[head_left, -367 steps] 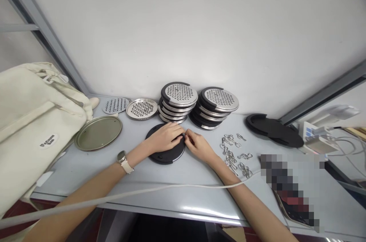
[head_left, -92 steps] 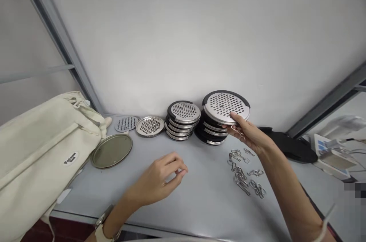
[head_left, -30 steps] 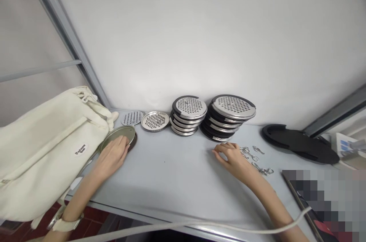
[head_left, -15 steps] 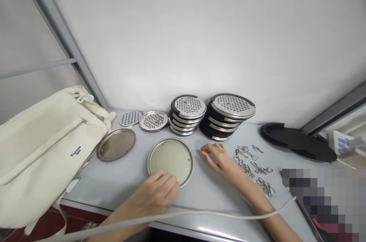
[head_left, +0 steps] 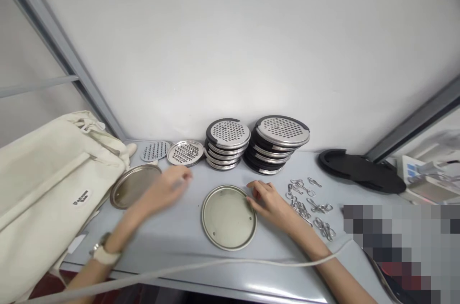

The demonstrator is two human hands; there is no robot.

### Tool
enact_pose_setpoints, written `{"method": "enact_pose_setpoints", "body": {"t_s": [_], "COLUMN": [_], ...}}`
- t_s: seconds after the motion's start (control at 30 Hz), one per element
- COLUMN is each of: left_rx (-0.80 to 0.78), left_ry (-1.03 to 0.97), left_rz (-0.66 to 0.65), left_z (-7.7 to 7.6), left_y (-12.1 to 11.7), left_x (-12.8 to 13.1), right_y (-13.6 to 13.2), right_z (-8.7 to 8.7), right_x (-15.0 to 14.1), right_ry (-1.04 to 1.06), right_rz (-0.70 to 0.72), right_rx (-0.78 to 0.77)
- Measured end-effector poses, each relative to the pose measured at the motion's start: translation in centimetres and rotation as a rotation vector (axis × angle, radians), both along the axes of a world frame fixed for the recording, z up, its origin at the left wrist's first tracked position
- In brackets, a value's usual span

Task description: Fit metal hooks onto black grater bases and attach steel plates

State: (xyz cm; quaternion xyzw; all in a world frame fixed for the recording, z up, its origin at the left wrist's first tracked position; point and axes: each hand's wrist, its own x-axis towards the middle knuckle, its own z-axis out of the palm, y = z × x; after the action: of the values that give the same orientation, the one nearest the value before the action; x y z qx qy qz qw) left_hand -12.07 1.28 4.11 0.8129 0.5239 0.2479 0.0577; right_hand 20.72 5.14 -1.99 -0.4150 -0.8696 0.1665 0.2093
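A round beige-grey metal disc with a raised rim (head_left: 230, 218) lies flat on the table in front of me. At its upper right edge rests my right hand (head_left: 269, 203), thumb at the rim and fingers loosely bent apart, not gripping it. My left hand (head_left: 168, 189), smeared by motion, hovers above the table left of the disc, and its finger pose is unclear. Partly behind my left forearm is a second, darker round metal disc (head_left: 131, 184). Beyond my left hand lie a round grater plate in a rim (head_left: 186, 152) and a flat grater plate (head_left: 155, 151).
Two stacks of round graters with black edging, a left stack (head_left: 230, 132) and a right stack (head_left: 283, 130), stand by the wall. Several metal clips (head_left: 302, 208) lie right of my hand. Black oval trays (head_left: 362, 174), a cream bag (head_left: 53, 174) and a white cable (head_left: 201, 265) surround the area.
My left hand has let go of the beige-grey disc and moved up and left. The disc now sits nearer my right hand, turned, with its rim by the right thumb.
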Motion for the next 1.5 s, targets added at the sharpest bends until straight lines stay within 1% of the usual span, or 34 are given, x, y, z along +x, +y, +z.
{"method": "enact_pose_setpoints", "body": {"t_s": [0.03,0.07,0.13,0.17,0.2,0.27,0.4,0.47,0.53,0.63,0.67,0.73,0.8,0.93,1.0,1.1,1.13,1.2,1.27,1.33,1.37,1.4,1.43,1.5], "left_rx": [0.014,0.033,-0.022,-0.080,-0.120,-0.194,-0.206,-0.188,-0.167,-0.100,-0.048,0.111,0.197,0.302,0.393,0.510,0.536,0.565,0.604,0.600,0.599,0.593,0.574,0.600], "left_ry": [0.002,0.015,0.097,0.140,0.160,0.199,0.264,0.288,0.309,0.337,0.355,0.420,0.441,0.422,0.360,0.318,0.331,0.363,0.373,0.400,0.403,0.401,0.416,0.409], "left_rz": [0.117,0.207,0.287,0.327,0.335,0.318,0.316,0.327,0.338,0.359,0.373,0.416,0.448,0.459,0.475,0.512,0.496,0.414,0.283,0.070,-0.066,-0.164,-0.234,-0.321], "left_z": [0.0,-0.1,-0.6,-0.9,-1.2,-1.9,-3.2,-3.5,-3.4,-2.6,-2.3,-1.5,-0.8,0.3,0.7,1.4,1.7,2.0,2.0,1.4,0.9,0.4,-0.2,-1.1], "left_y": [1.7,3.3,6.2,7.3,8.1,9.1,9.5,9.5,9.6,9.6,9.5,9.2,8.8,7.6,7.2,6.4,6.1,4.9,3.0,0.2,-1.4,-3.0,-4.5,-6.9], "left_x": [-2.4,-4.9,-9.0,-10.6,-11.8,-13.1,-13.3,-13.1,-13.0,-12.8,-12.6,-12.3,-12.0,-11.7,-11.5,-10.6,-10.0,-8.2,-5.5,-2.0,-0.1,1.8,3.6,6.6], "right_y": [0.1,0.1,0.2,0.3,0.3,0.4,0.4,0.4,0.4,0.4,0.4,0.3,0.4,0.5,0.6,0.6,0.6,0.4,0.3,0.2,0.1,0.1,0.2,0.2], "right_z": [0.0,-0.1,0.0,0.0,0.0,0.0,-0.1,-0.1,0.0,0.1,0.1,0.2,0.1,-0.2,-0.2,-0.1,0.0,0.2,0.3,0.2,0.1,0.0,-0.1,-0.4], "right_x": [0.0,0.0,0.0,0.0,0.0,0.1,0.1,0.1,0.1,0.2,0.2,0.3,0.3,0.4,0.4,0.4,0.4,0.3,0.1,0.0,0.0,-0.1,-0.1,-0.1], "right_ry": [-0.003,-0.005,-0.010,-0.012,-0.013,-0.013,-0.007,-0.003,-0.001,-0.007,-0.007,0.000,0.014,0.045,0.058,0.073,0.082,0.104,0.119,0.124,0.126,0.129,0.134,0.147], "right_rz": [-0.002,-0.002,0.002,0.005,0.008,0.016,0.025,0.029,0.030,0.027,0.027,0.030,0.034,0.032,0.029,0.035,0.039,0.047,0.057,0.066,0.068,0.069,0.068,0.069], "right_rx": [0.001,0.004,0.004,0.005,0.005,0.009,0.030,0.037,0.038,0.032,0.030,0.032,0.031,-0.003,-0.020,-0.028,-0.031,-0.048,-0.075,-0.101,-0.110,-0.116,-0.117,-0.117]}}
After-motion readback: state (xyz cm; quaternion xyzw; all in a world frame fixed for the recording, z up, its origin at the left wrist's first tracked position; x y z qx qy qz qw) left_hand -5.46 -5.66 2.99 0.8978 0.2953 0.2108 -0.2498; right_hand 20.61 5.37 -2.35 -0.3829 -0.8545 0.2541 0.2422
